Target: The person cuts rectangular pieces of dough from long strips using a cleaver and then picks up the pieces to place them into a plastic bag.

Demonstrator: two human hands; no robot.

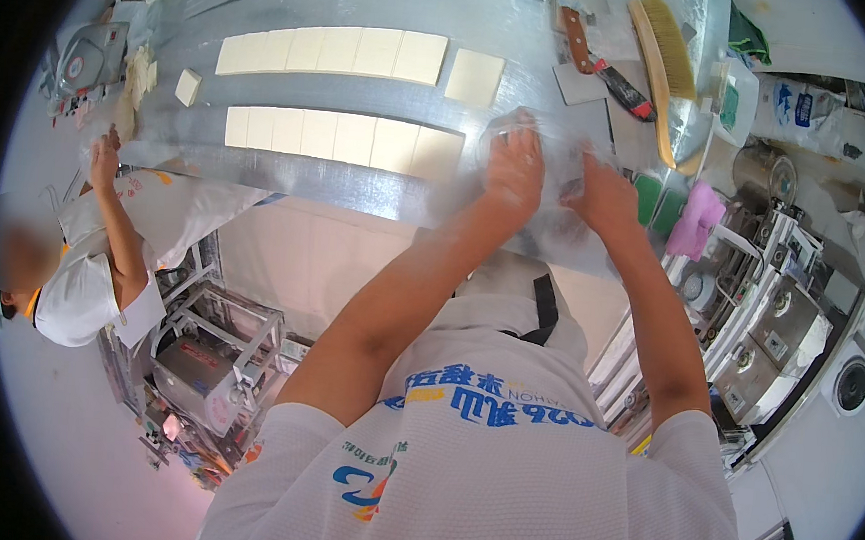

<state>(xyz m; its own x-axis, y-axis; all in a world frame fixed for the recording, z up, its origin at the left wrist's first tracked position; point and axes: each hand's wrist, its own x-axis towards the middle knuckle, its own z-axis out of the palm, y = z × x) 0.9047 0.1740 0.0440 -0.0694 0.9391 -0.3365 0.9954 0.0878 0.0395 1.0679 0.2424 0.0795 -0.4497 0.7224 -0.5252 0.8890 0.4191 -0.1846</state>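
Note:
My left hand (517, 166) and my right hand (604, 194) are close together over the near edge of a metal worktop (338, 191). Thin clear plastic (559, 148), blurred and hard to outline, lies around and between them. My left fingers are bunched in it, while the right thumb and fingers pinch it. Left of my hands, flat cream-white dough pieces form a far row (332, 52) and a near row (336, 139), set edge to edge. A separate square dough piece (474, 78) lies right of the far row, and a small one (187, 87) sits at the left.
At the far right of the worktop lie a wooden-handled scraper (577, 39), a red-and-black tool (624, 89) and a long-handled brush (660, 65). A pink cloth (697, 220) hangs near metal equipment at right. Another person (90, 286) works at the left, one hand at the worktop.

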